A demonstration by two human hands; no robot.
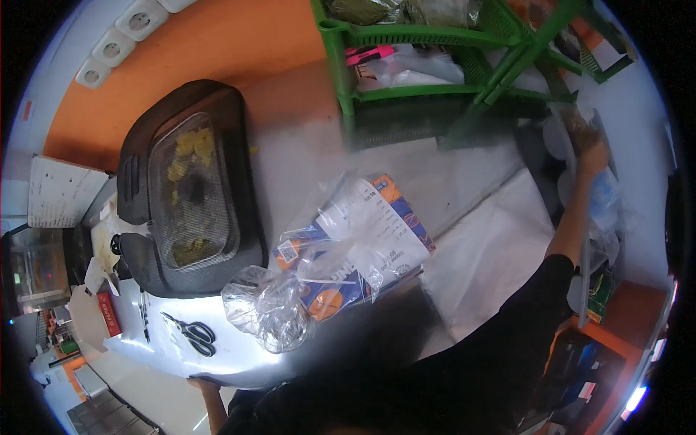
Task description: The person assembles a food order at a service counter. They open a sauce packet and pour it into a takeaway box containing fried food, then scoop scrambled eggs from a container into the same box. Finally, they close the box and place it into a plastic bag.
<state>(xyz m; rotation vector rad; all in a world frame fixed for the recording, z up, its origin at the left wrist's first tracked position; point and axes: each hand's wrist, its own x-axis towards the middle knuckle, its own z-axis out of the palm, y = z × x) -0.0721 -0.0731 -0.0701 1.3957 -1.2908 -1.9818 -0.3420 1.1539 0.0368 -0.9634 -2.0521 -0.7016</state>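
Note:
My right hand [594,154] reaches to the far right, among clear plastic bags [603,199] beside a wall rack. Its fingers are blurred and partly hidden, so their grip does not show. Low on the left, my left hand [206,384] rests at the table's front edge with its fingers laid out and nothing in them. Between the two, a blue and orange box [330,296] lies on the table inside a knotted clear plastic bag [267,308]. A white printed slip [383,243] covers part of the box. Black-handled scissors [196,338] lie to its left.
A dark case with a mesh-like window [190,196], yellow pieces showing through, stands at the back left. Green plastic shelves [424,92] hold packets and a pink tool [370,55]. White sheets [489,261] cover the table's right side. A red and white box [94,319] sits at the left edge.

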